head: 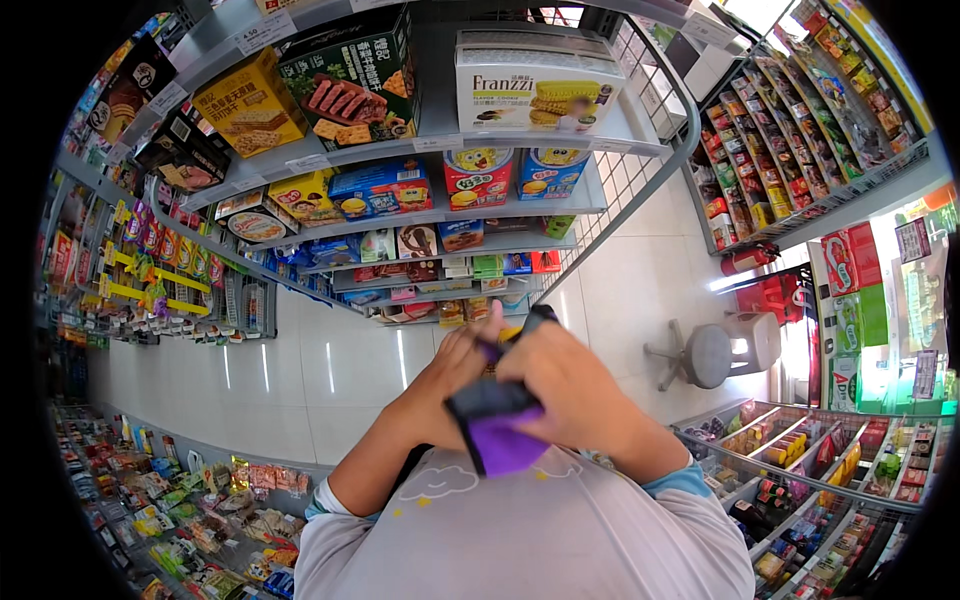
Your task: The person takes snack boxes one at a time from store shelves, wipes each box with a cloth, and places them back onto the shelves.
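Close in front of my chest, both hands are on a dark cloth-like item with a purple part (506, 442), blurred by motion. My right hand (559, 375) grips its black upper part, and the purple piece hangs below towards my shirt. My left hand (461, 367) is at the other side of the item, its fingers bent around the dark and purple edge near a small yellow patch. What exactly the item is cannot be told. Some fingertips of both hands are hidden.
Ahead stands a metal shelf rack (525, 142) with boxed biscuits, its rounded rim above my hands. A grey round stool (707, 356) and a plastic stool (752, 343) stand at the right. Snack racks (795, 480) flank me, and packets (217, 517) fill a shelf at lower left.
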`<state>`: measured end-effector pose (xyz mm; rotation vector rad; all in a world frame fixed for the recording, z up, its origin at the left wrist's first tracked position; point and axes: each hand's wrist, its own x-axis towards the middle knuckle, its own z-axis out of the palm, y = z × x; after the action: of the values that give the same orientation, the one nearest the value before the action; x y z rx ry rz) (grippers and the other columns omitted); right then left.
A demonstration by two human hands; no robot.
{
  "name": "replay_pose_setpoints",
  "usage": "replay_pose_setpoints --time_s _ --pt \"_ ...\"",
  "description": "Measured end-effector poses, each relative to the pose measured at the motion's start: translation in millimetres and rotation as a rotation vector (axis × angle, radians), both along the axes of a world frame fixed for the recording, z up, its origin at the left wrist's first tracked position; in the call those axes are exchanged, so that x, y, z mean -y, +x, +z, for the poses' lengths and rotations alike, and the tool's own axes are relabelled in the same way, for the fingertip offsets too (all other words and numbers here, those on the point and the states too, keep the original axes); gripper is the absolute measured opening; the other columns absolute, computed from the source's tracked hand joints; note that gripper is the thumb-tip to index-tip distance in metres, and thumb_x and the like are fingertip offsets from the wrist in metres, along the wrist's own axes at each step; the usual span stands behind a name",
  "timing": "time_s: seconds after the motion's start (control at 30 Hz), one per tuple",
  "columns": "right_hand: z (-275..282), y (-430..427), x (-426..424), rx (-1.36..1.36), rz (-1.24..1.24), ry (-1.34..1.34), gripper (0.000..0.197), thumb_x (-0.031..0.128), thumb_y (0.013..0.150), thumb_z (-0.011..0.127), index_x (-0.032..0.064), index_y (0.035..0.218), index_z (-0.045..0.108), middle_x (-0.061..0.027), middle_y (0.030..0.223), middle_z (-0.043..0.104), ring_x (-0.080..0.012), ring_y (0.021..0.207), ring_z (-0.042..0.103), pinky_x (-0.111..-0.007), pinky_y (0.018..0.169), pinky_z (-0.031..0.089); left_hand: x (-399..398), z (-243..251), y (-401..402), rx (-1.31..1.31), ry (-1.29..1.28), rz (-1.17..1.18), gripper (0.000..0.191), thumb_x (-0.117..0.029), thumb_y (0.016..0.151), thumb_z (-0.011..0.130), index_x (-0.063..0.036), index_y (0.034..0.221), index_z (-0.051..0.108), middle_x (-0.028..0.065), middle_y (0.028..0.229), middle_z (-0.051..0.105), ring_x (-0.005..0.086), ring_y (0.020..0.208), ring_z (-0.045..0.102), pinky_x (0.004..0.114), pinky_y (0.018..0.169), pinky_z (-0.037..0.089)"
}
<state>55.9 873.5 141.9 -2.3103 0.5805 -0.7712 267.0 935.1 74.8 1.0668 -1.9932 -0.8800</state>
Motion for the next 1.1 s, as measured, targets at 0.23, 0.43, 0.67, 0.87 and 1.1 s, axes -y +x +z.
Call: replay_pose_setpoints --time_s 0.23,0.43,0.67,0.87,1.1 --pt "-43 -10 20 0.099 -0.264 0.189 0.043 -0.001 0.072 0.072 0.0058 0.113 0.060 -0.0119 0.101 0.061 -0.0357 0.102 0.060 -0.041 0.093 0.048 0 2 10 -0.329 0.260 -0.095 0.126 -0.040 0.066 0.093 0.0014 0.162 0.024 0.0215 0.155 0.042 0.0344 0.150 0.038 0.044 0.122 0.029" --pt "-87 -13 -1 0.590 -0.198 0.952 0.039 -0.003 0.092 0.064 0.0045 0.128 0.053 -0.0050 0.116 0.059 -0.0134 0.112 0.057 -0.030 0.097 0.048 -22 -73 14 -1.062 0.780 -0.060 0.090 -0.071 0.098 0.052 -0.0026 0.156 0.041 0.0090 0.142 0.058 0.0181 0.125 0.060 0.034 0.103 0.049" --pt "-82 -12 -8 0.354 -0.466 0.621 0.046 -0.002 0.087 0.075 0.0045 0.127 0.051 -0.0076 0.112 0.064 -0.0157 0.103 0.065 -0.030 0.091 0.052 -8 -40 -9 -0.887 0.748 0.343 0.059 -0.041 0.111 0.048 -0.0014 0.155 0.040 0.0082 0.136 0.060 0.0134 0.117 0.062 0.029 0.096 0.052" --pt "-34 -26 17 0.546 -0.813 0.714 0.037 -0.005 0.091 0.070 0.0033 0.123 0.054 -0.0069 0.113 0.064 -0.0138 0.099 0.065 -0.030 0.087 0.054 -8 -43 -8 -1.034 0.925 0.361 0.051 -0.031 0.108 0.059 -0.0039 0.149 0.044 0.0103 0.135 0.063 0.0174 0.117 0.066 0.034 0.098 0.056" --pt "-49 -36 11 0.552 -0.174 0.444 0.059 0.007 0.074 0.083 0.0031 0.123 0.052 -0.0117 0.113 0.056 -0.0237 0.111 0.058 -0.035 0.098 0.048 -6 -35 -21 -1.391 1.080 0.057 0.055 -0.039 0.111 0.045 -0.0009 0.151 0.042 0.0182 0.141 0.061 0.0263 0.127 0.064 0.040 0.106 0.055"
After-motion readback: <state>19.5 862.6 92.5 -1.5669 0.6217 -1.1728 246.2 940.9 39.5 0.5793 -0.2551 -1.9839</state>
